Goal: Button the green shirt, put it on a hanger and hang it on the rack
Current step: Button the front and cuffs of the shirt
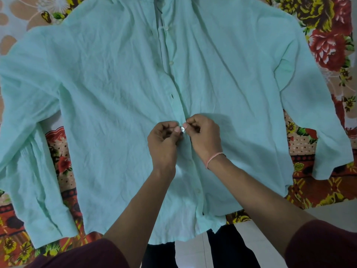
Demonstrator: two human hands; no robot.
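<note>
Maroon sleeves [324, 246]; left hand [164, 137], right hand [205, 132], each grip tight on green shirt [116, 93] at button [182, 129].

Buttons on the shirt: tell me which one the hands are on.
The shiny mid-placket button, between the left hand and right hand; others lie untouched.

Red-and-yellow floral bedsheet [328, 45] spread flat; pale tiled floor [340, 211] at its near edge.

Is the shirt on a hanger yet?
No, the shirt lies flat on the floral sheet, with left hand and right hand pinching it at a button.
</note>
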